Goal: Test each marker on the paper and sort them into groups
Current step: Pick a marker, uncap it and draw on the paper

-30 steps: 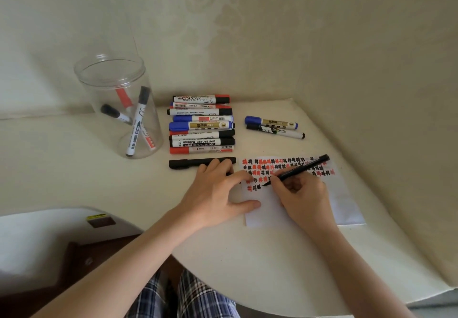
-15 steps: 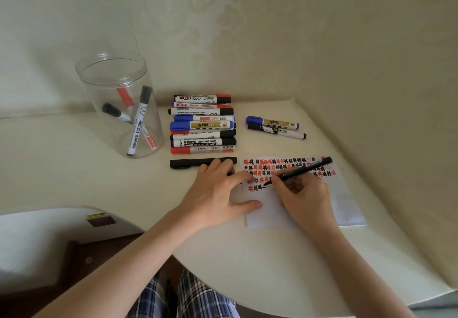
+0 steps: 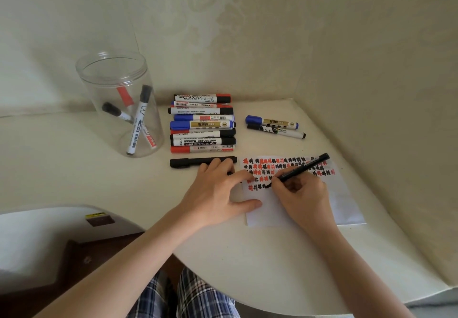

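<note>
1. Slim black marker (image 3: 302,167) is pinched in the fingers of the right hand (image 3: 301,193), tilted, its tip down on the white sheet of paper (image 3: 344,201) at the end of the lowest row of red and black test marks (image 3: 285,169).
2. Left hand (image 3: 218,191) lies flat with fingers spread and straight, its thumb and forefinger pressing on the paper's left edge, just beside the right hand.
3. Its fingertips touch a capped black marker (image 3: 188,162) lying flat just past them.
4. Behind that, a stacked row of red, blue and black whiteboard markers (image 3: 202,124) lies side by side; a separate pair of markers, one blue-capped and one black-capped (image 3: 275,126), sits to the right, near the wall.
5. To the left stands a clear round plastic jar (image 3: 119,102) with three markers leaning inside.
6. The cream rounded table (image 3: 247,255) has bare surface left of the hands and along its curved near edge; the wall closes in right of the paper.
</note>
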Demonstrator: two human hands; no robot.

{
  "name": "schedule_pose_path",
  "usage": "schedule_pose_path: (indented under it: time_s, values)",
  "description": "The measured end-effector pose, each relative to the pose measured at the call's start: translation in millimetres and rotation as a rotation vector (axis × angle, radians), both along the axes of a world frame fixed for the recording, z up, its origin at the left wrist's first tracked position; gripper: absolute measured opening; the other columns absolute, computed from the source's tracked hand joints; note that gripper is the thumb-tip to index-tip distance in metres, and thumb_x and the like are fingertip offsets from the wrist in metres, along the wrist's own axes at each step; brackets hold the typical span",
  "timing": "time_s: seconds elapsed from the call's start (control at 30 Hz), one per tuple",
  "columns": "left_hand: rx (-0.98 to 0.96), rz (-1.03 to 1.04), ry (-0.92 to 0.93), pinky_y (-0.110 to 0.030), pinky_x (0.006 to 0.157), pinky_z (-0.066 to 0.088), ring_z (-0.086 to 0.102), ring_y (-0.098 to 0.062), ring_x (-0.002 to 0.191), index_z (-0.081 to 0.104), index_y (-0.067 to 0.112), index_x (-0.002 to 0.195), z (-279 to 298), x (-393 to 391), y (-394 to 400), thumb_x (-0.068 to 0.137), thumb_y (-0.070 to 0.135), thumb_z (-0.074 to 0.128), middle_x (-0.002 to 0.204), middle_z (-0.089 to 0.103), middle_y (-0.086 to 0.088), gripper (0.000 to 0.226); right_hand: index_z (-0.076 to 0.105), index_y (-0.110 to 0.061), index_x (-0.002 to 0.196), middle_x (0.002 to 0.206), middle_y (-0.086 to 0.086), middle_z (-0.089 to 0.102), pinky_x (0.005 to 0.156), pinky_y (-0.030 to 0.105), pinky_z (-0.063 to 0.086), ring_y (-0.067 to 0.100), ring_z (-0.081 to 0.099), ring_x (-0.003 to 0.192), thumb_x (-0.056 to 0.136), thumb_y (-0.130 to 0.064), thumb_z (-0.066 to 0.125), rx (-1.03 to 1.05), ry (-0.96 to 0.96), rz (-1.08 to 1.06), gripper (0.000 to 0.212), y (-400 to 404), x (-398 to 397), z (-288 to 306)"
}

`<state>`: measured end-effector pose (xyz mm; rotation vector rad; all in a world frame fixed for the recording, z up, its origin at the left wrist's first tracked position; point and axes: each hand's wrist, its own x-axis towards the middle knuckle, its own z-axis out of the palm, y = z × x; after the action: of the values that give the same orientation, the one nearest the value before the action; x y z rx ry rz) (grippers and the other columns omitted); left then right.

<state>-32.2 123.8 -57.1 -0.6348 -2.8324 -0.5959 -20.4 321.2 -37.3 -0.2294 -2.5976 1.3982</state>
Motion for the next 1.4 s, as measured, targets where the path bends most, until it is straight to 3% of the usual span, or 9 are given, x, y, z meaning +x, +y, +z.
schedule_pose_path:
  time_s: [0.23,0.4,0.5,0.6,0.7,0.97,1.17,1.3,1.4]
  values:
    - [0.029,0.001,-0.073,-0.030,0.084,0.034,0.041,-0.011,0.094,0.054,0.038,0.125,5.5,2.8,0.2,0.079,0.080,0.038,0.097,0.047,0.012,0.065,0.075,-0.021,0.083,0.069,-0.010,0.070,0.055,0.006,0.042,-0.005,0.062,0.061,0.083,-0.022,0.073,-0.090,-0.009,-0.001,0.001,1.7,-1.1,4.0]
    - [0.512,0.059,-0.399,-0.028,0.086,0.045,0.056,-0.013,0.097,0.053,0.017,0.116,26.4,6.0,-7.3,0.106,0.030,0.033,0.105,0.060,0.000,0.026,0.073,-0.017,0.087,0.068,-0.006,0.072,0.053,0.010,0.045,-0.002,0.060,0.052,0.085,-0.019,0.074,-0.193,-0.033,0.025,0.002,1.7,-1.3,16.7]
    - [0.516,0.015,-0.389,-0.013,0.095,0.043,0.055,0.000,0.111,0.058,0.019,0.129,29.4,14.6,-15.6,0.104,0.024,0.043,0.121,0.060,0.008,0.029,0.073,-0.019,0.086,0.064,-0.003,0.072,0.062,0.013,0.050,0.004,0.064,0.056,0.086,-0.017,0.072,-0.254,-0.049,0.067,0.002,-2.5,4.6,29.1]
    - [0.705,0.001,-0.363,-0.014,0.097,0.046,0.058,0.002,0.113,0.063,0.019,0.126,31.2,25.4,-20.7,0.099,0.017,0.055,0.121,0.065,0.010,0.028,0.074,-0.010,0.091,0.077,0.011,0.074,0.067,0.028,0.055,0.018,0.068,0.068,0.089,-0.015,0.068,-0.501,-0.075,0.137,0.009,-15.2,17.5,38.3]
    - [0.853,0.025,-0.350,-0.019,0.096,0.048,0.063,0.000,0.106,0.068,0.017,0.116,33.1,33.2,-28.2,0.094,0.012,0.062,0.114,0.070,0.009,0.023,0.072,-0.001,0.096,0.079,0.017,0.072,0.061,0.024,0.055,0.019,0.068,0.069,0.093,-0.013,0.061,-0.670,-0.076,0.163,0.016,-29.2,27.9,43.4]
    - [0.878,0.043,-0.341,-0.032,0.096,0.052,0.066,-0.007,0.101,0.070,0.022,0.109,40.7,43.7,-43.3,0.093,0.012,0.065,0.105,0.072,0.008,0.019,0.070,-0.003,0.096,0.080,0.018,0.073,0.066,0.028,0.055,0.022,0.067,0.072,0.094,-0.014,0.061,-0.660,-0.056,0.214,0.014,-52.8,37.0,52.4]
    - [0.891,-0.012,-0.289,-0.026,0.091,0.054,0.067,-0.006,0.098,0.070,0.015,0.111,49.6,47.8,-40.8,0.092,0.010,0.065,0.102,0.073,0.006,0.020,0.074,-0.008,0.089,0.071,0.008,0.069,0.065,0.026,0.054,0.017,0.061,0.066,0.085,-0.021,0.071,-0.583,-0.066,0.270,0.014,-66.3,40.4,50.8]
    - [0.911,-0.017,-0.256,-0.027,0.090,0.054,0.068,-0.008,0.097,0.071,0.014,0.109,51.2,47.6,-42.3,0.091,0.010,0.067,0.101,0.073,0.004,0.019,0.071,-0.008,0.091,0.069,0.004,0.062,0.062,0.025,0.049,0.013,0.056,0.065,0.070,-0.024,0.077,-0.822,-0.111,0.261,0.026,-69.0,39.7,52.4]
    - [0.940,-0.004,-0.257,-0.030,0.090,0.054,0.068,-0.011,0.098,0.072,0.015,0.107,49.1,46.4,-47.9,0.091,0.009,0.068,0.102,0.073,0.004,0.018,0.072,-0.006,0.083,0.068,0.007,0.063,0.059,0.022,0.052,0.013,0.059,0.062,0.080,-0.027,0.069,-0.953,-0.139,0.243,0.021,-69.9,40.5,52.4]
